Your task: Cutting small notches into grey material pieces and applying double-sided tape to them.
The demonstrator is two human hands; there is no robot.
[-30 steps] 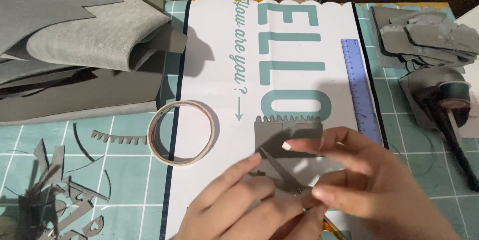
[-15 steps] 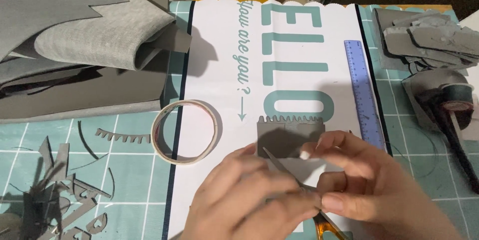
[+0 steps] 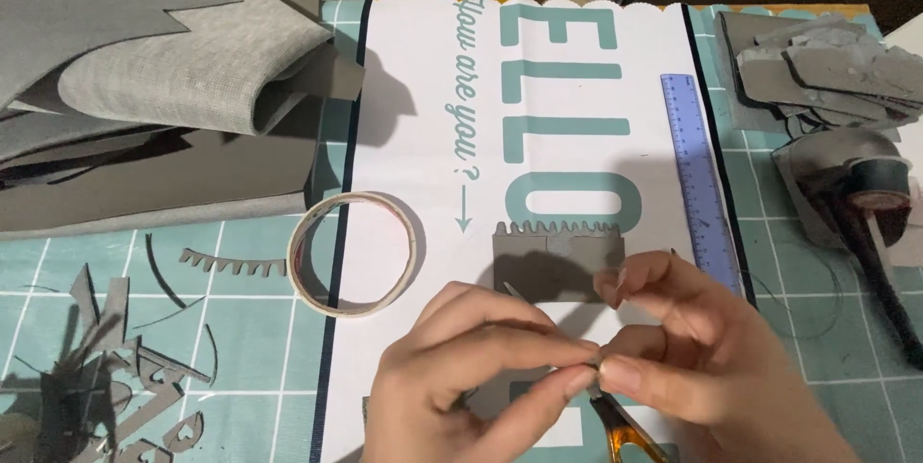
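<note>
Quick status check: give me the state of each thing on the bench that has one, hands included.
Grey scalloped card piece: flat on the white sheet, lower edge under both hands.
Left hand: fingertips pinched at the card's lower edge.
Right hand: closed on the scissors.
Scissors: orange handle showing, blades hidden.
Tape roll: lying flat, untouched.
Purple ruler: flat on the sheet.
Grey fabric stack: folded, piled.
Grey offcuts: scattered on the cutting mat.

Before us, our left hand [image 3: 471,367] and right hand [image 3: 702,367] meet over the scalloped card piece [image 3: 558,256] on the printed sheet [image 3: 423,117]; tape ring [image 3: 354,253] left, ruler [image 3: 702,184] right, seemingly scissors [image 3: 620,429] beneath.
</note>
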